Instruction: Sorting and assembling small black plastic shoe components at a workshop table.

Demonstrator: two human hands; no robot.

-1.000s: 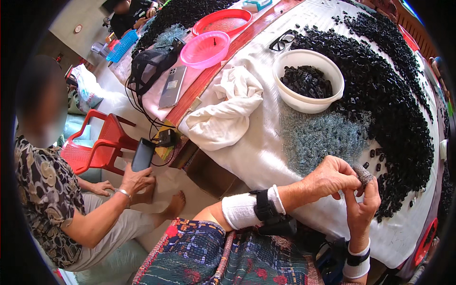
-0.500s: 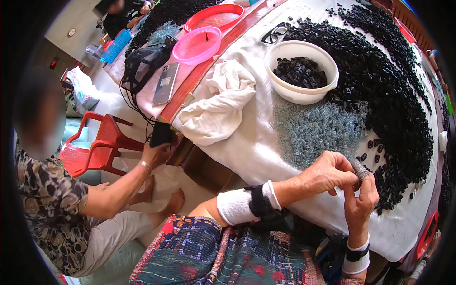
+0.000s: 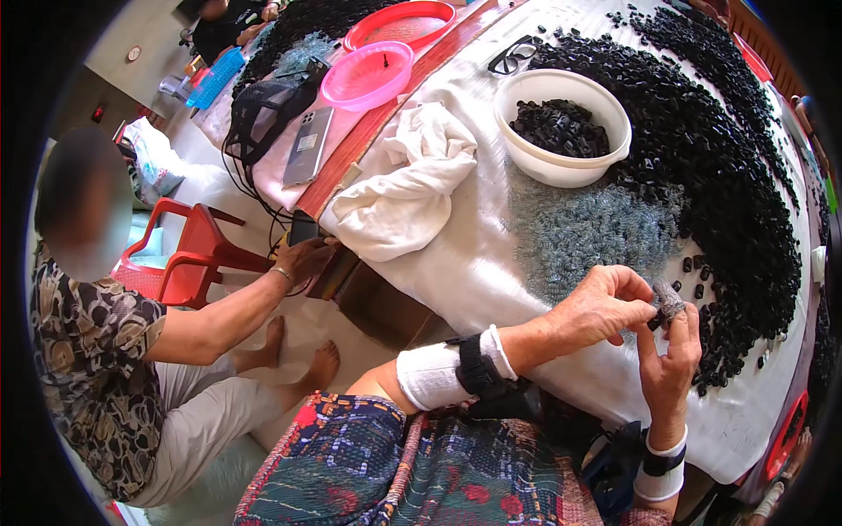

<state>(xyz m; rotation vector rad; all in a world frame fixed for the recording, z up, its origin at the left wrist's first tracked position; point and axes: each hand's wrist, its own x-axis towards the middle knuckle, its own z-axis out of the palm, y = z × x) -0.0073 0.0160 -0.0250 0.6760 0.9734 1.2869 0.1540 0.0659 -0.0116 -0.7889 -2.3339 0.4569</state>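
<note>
My left hand and my right hand meet at the fingertips over the table's near edge. Between them shows a small black plastic piece, partly hidden by the fingers. The left thumb and forefinger pinch together; what they hold is too small to make out. A grey wrapping covers a fingertip of the right hand, which closes about the black piece. Just beyond lies a heap of small bluish-grey pieces, beside a wide spread of black plastic pieces. Several loose ones lie near the right fingers.
A white bowl of black pieces stands behind the heap. A white cloth, glasses, a phone, and pink and red baskets lie leftward. A co-worker sits left near a red chair; an open box is below.
My fingertips have shifted slightly, and the black piece between them now shows. The co-worker's hand has moved right and up toward the table's edge.
</note>
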